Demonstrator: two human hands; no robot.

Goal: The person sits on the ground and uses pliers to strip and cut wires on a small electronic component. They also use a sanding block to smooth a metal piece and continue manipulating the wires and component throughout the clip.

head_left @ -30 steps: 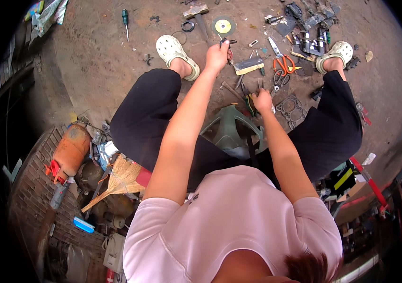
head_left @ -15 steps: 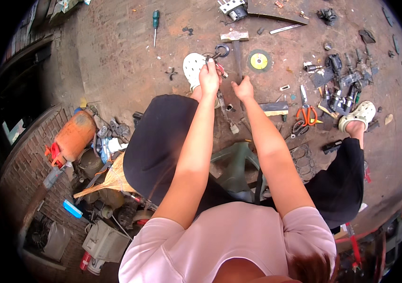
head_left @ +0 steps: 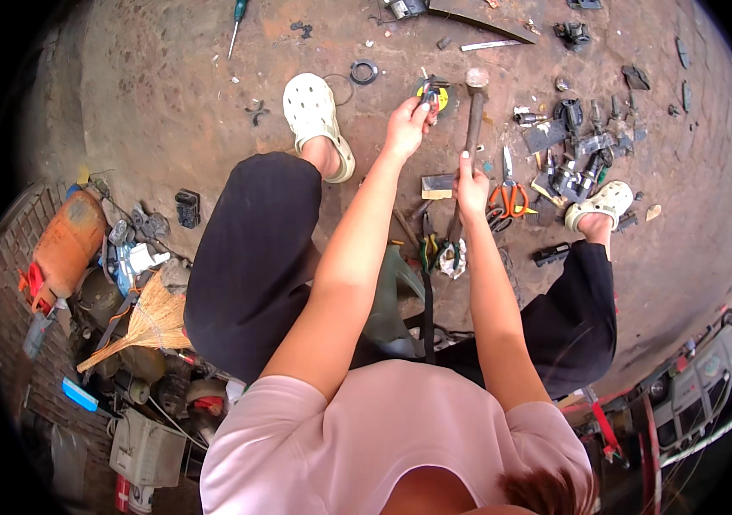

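My left hand [head_left: 409, 127] is closed around a small dark part with reddish bits [head_left: 424, 110], whose kind I cannot make out. Behind it, partly covered, lies a round disc with a yellow centre [head_left: 443, 99]. My right hand [head_left: 470, 190] grips the long handle of a hammer [head_left: 475, 120]. The hammer's head points away from me, one face showing, just right of the left hand. Beside the right hand on the floor lie a dark block with a pale edge [head_left: 437, 186] and orange-handled scissors [head_left: 508, 196].
Dark metal parts [head_left: 585, 163] lie scattered at the right, near my right clog [head_left: 602, 206]. A black ring [head_left: 364, 72] lies beyond my left clog [head_left: 310, 107]. Pliers [head_left: 428, 245] are near the green stool [head_left: 387, 300]. A straw broom [head_left: 147, 318] and orange gas cylinder [head_left: 69, 245] stand left.
My left hand has moved right with the small part, now over the yellow-centred disc. The hammer has turned in my right hand, so its head shows end-on. The whole view has shifted.
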